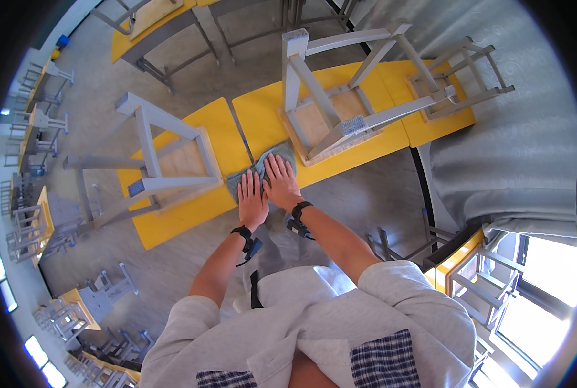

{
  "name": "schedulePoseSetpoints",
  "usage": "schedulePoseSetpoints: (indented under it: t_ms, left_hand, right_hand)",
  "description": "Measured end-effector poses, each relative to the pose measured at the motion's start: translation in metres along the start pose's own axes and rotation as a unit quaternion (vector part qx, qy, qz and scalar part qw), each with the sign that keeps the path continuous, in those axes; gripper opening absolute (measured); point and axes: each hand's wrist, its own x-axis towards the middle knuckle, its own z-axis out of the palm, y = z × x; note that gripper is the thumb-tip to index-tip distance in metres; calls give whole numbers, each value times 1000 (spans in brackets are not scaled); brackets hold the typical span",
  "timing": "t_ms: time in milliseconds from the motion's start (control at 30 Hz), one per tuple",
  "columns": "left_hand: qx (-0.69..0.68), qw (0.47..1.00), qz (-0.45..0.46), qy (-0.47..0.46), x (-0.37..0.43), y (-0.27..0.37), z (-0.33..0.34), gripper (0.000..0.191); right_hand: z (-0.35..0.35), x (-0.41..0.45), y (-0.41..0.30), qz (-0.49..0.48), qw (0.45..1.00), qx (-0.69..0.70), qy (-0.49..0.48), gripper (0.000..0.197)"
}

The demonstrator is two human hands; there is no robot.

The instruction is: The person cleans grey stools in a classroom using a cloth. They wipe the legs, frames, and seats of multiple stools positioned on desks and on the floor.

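Note:
My left hand [252,198] and my right hand [281,179] lie side by side, palms down, on a folded grey-blue cloth [235,185]. Their fingers are stretched out flat over the cloth, not curled around it. The cloth rests on the yellow tabletops and spans the narrow gap between two of them, near the edge closest to me. To the left of my hands, an upturned stool [184,160] stands seat-down on the left tabletop [160,232]. Another upturned stool [317,121] stands on the middle tabletop [257,109], just beyond my right hand.
A third upturned stool [424,94] stands at the row's right end, beside a grey curtain [492,169]. Stool legs stick up and outward around my hands. Another yellow desk [123,46] stands across the aisle. More desks with upturned stools line the left side.

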Motion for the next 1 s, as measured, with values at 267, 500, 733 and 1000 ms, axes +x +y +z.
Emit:
schedulePoseSetpoints:
  t_ms: [267, 500, 733, 1000]
  left_hand:
    - [3, 998, -9, 61, 37, -12, 10, 60]
    - [9, 996, -14, 89, 88, -34, 6, 60]
    - [0, 996, 20, 82, 83, -35, 2, 64]
    - [-40, 995, 86, -8, 12, -22, -10, 69]
  right_hand:
    - [4, 44, 11, -12, 999, -35, -1, 72]
    - [5, 98, 20, -3, 998, -48, -26, 71]
    - [9, 80, 12, 34, 996, -72, 33, 70]
    - [-4, -6, -12, 60, 997, -49, 16, 68]
